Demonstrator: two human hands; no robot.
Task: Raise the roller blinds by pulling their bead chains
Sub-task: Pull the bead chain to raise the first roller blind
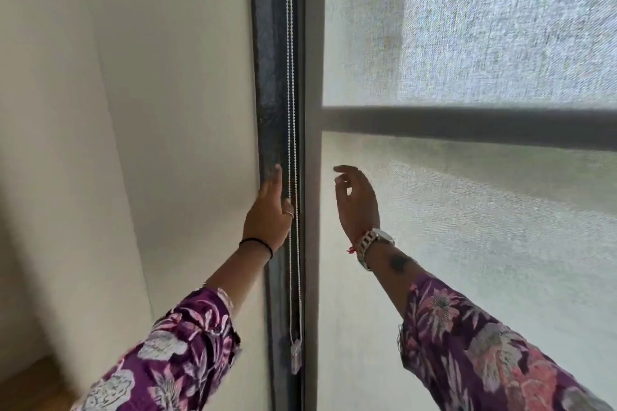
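A cream wall (pixel 160 110) fills the nine o'clock side; a dark window frame (pixel 270 77) runs vertically at centre. The roller blind (pixel 484 227), a translucent weave, covers the glass from twelve to four o'clock, with a dark crossbar (pixel 467 125) showing through it. The bead chain (pixel 291 77) hangs as a double strand along the frame, ending in a clear connector (pixel 295 357) at six o'clock. The left hand (pixel 270 213) lies flat against the frame, its fingers curled at the chain; whether they grip it cannot be told. The right hand (pixel 355 200) hovers loosely curled and empty, at three o'clock from the chain, apart from it.
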